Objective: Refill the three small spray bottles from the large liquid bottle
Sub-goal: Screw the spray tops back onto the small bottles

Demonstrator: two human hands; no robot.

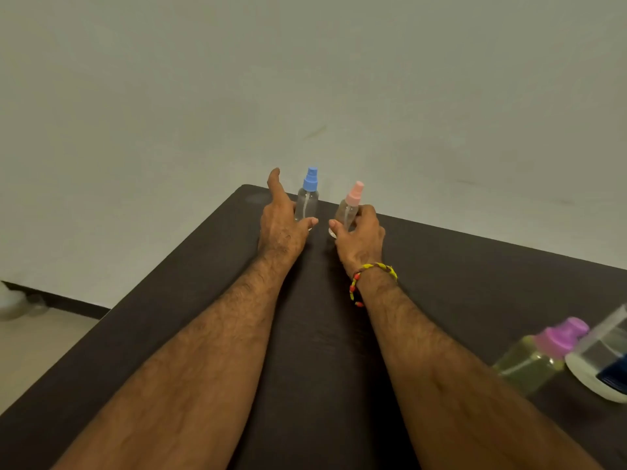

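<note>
Dim, flat light all over, with a greenish-grey cast on the wall. The dark table soaks it up, barely a sheen, no glare. Soft, faint shadows sit under both forearms and just below the fingers of the left hand and right hand. Beyond the fingertips, the blue-capped spray bottle and pink-capped spray bottle read fairly sharp. Far right of the fingers, the purple-capped bottle and the large bottle are smeared and soft. Wide-angle stretch bends the table edges and swells the forearms near the bottom.
</note>
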